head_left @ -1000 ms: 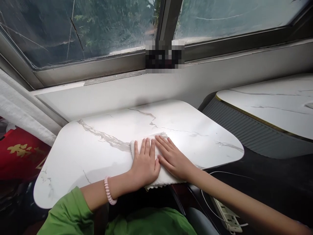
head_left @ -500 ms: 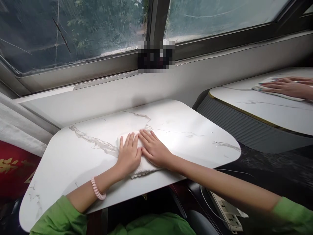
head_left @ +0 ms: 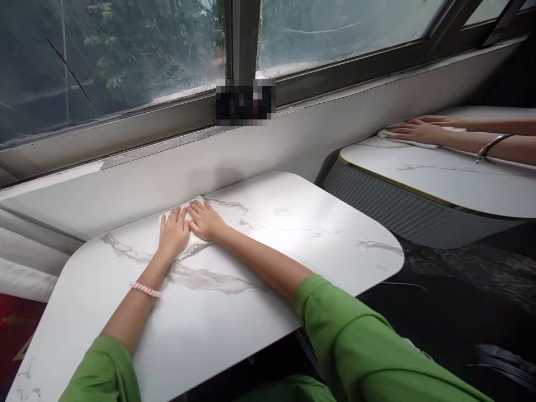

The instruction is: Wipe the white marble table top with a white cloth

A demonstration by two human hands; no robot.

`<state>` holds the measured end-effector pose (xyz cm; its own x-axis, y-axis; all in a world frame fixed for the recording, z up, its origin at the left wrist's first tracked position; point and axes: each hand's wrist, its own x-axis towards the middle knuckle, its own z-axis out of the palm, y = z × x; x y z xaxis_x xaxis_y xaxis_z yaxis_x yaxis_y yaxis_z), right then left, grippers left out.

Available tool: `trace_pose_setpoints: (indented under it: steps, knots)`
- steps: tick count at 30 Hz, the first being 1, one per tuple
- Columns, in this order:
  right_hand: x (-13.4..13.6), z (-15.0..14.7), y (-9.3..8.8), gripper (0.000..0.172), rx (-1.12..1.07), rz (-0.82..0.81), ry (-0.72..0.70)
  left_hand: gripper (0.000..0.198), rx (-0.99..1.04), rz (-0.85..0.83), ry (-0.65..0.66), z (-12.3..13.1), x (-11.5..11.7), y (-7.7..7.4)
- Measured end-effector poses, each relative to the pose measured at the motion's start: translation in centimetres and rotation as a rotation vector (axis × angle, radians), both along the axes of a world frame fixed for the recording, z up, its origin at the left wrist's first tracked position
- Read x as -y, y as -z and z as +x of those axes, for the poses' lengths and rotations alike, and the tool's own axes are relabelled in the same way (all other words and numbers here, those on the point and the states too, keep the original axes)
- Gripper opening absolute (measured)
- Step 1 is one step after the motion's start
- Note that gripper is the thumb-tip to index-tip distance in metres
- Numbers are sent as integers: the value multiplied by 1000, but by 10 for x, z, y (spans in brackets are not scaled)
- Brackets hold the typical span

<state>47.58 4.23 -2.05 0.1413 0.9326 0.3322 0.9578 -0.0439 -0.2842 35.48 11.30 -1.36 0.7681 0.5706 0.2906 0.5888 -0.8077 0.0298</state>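
Both my hands lie flat on a white cloth (head_left: pixel 194 244) at the far edge of a white marble-patterned table (head_left: pixel 318 251), close to the wall. My left hand (head_left: pixel 174 231) rests on the cloth's left part, fingers stretched forward and slightly apart. Beside it, my right hand (head_left: pixel 206 221) presses on the cloth with straight fingers, angled to the left. The thumbs are near each other. Most of the cloth is hidden under the hands. A pink coil band (head_left: pixel 145 289) circles my left wrist.
At the right, another person's hands (head_left: pixel 422 132) lie on a white cloth on a second table (head_left: pixel 469 187). Behind the tables run a low white wall (head_left: pixel 167 181) and large windows (head_left: pixel 159 50). A blurred-out dark object (head_left: pixel 245 103) sits at the window post. White fabric (head_left: pixel 25 251) hangs at the left.
My hands and the cloth have slid forward from the table's middle to its far edge, arms now stretched out. The other person's hands have also moved forward on their table. The view has shifted.
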Motion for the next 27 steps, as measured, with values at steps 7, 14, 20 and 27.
trace_pose_setpoints:
  steps: [7,14,20,27]
  knots:
    - [-32,-5,1,46,-41,91,71,47,-37,4,72,1,-47,0]
    - [-38,2,2,44,-60,84,45,49,-51,-16,27,2,-46,-1]
    - [-35,2,2,44,-77,84,37,48,-37,-25,15,3,-42,-1]
    - [-20,-6,0,49,-60,41,-13,51,-56,-34,-45,-11,-20,-1]
